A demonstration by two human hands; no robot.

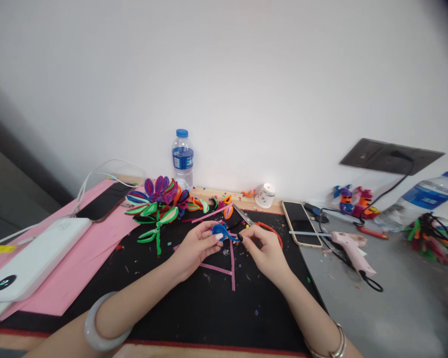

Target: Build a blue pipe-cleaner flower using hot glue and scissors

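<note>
Between my two hands, over the black mat (164,308), is a blue pipe cleaner (221,230) wound into a flat coil at one end. My left hand (199,248) pinches the coil between thumb and fingers. The free tail of the same pipe cleaner runs to my right hand (263,248), whose thumb and forefinger are closed on it. Pink pipe cleaners (233,268) lie on the mat beneath and behind my hands. Just beyond my right hand rest scissors (271,229) with orange handles, their blades pointing toward the wall.
A pipe-cleaner flower (158,223) lies left of my hands, before a water bottle (182,161). Rightward are a paper cup (265,195), a phone (300,223), a pink glue gun (354,252) and small figures (346,200). A white power bank (37,258) sits on pink sheets (112,233).
</note>
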